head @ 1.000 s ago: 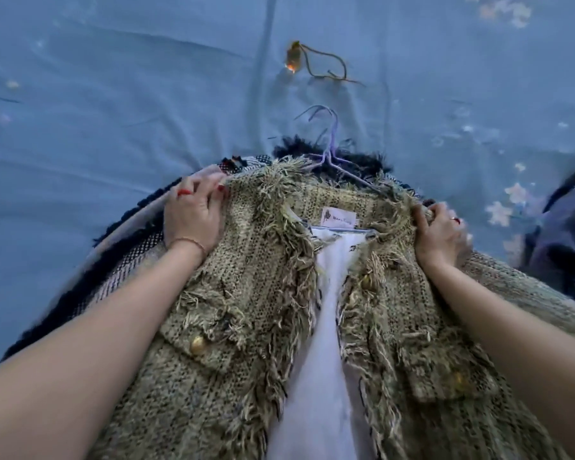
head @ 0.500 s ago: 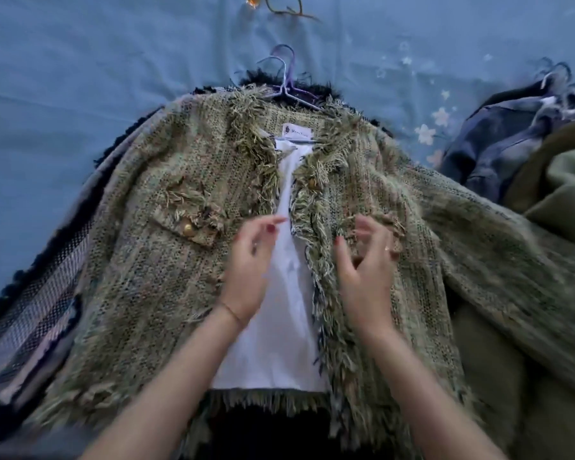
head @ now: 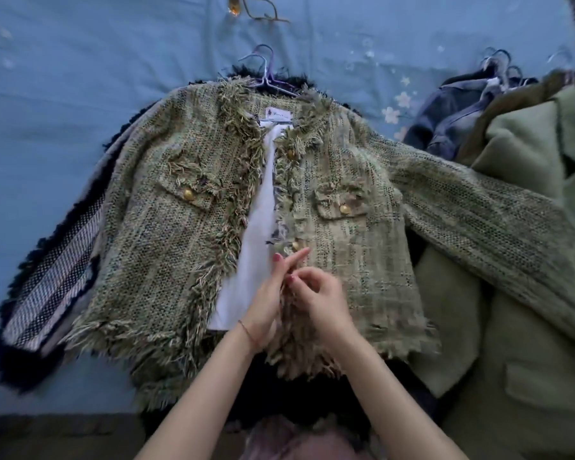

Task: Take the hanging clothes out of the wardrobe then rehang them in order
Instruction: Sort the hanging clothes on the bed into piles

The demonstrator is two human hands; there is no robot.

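With my left hand (head: 263,303) and right hand (head: 319,297) pinching the fringed green tweed jacket's (head: 166,227) front edge, I judge I'm buttoning it; next, the lower gold button (head: 295,245) needs seating.

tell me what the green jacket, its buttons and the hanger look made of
Jacket: looks like woven tweed or bouclé, coarse weave with frayed fringe. Buttons: shiny gold domes, maybe metal or plated plastic. Hanger: thin bent rod, probably coated wire.

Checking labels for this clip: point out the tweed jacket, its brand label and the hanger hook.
tweed jacket (head: 166,247), head view, left front panel.
brand label (head: 278,114), head view, middle of the white tag.
hanger hook (head: 265,63), head view, curved wire top.
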